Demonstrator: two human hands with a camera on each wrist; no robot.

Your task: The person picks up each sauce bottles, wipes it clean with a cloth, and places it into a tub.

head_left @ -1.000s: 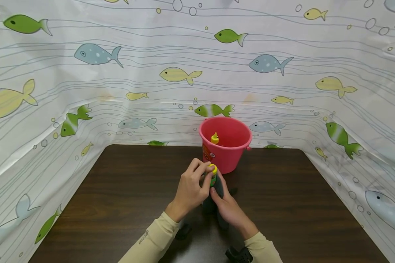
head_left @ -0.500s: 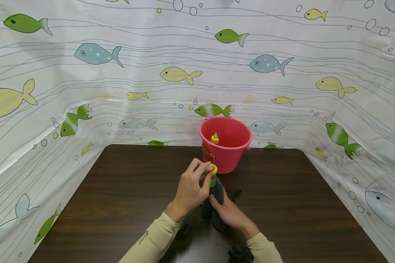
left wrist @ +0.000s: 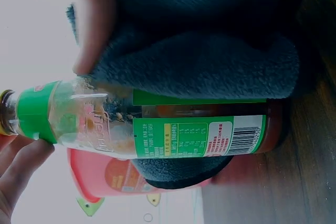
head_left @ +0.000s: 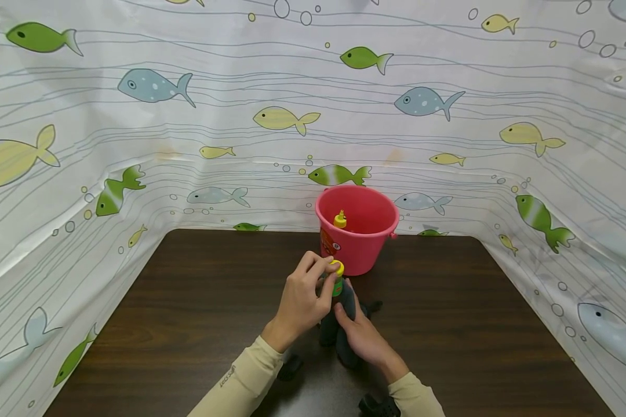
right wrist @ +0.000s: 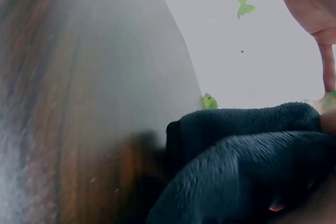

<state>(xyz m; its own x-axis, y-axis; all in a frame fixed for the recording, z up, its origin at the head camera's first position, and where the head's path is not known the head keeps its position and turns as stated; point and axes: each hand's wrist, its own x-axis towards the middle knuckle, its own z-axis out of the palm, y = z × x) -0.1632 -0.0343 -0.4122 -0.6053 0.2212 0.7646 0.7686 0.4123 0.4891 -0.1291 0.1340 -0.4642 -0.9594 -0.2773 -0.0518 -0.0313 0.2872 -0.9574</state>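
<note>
A glass sauce bottle (left wrist: 194, 139) with a green label, green neck band and yellow cap stands roughly upright at the table's middle. My left hand (head_left: 306, 292) pinches it at the cap and neck. My right hand (head_left: 364, 331) grips a dark grey-blue cloth (head_left: 348, 301) and presses it against the bottle's side. In the left wrist view the cloth lies along the label, and part of it shows on the bottle's other side. Folds of cloth fill the lower part of the right wrist view. From the head view, the hands and cloth hide most of the bottle.
Just behind the hands stands a pink bucket (head_left: 362, 255) with a yellow nozzle cap (head_left: 340, 219) showing inside. The dark wood table (head_left: 214, 301) meets a white fish-patterned sheet (head_left: 292, 81) at the back and sides.
My right hand has shifted slightly down and back up with the cloth along the bottle. More cloth shows to the right of the bottle. The left hand keeps its place at the cap.
</note>
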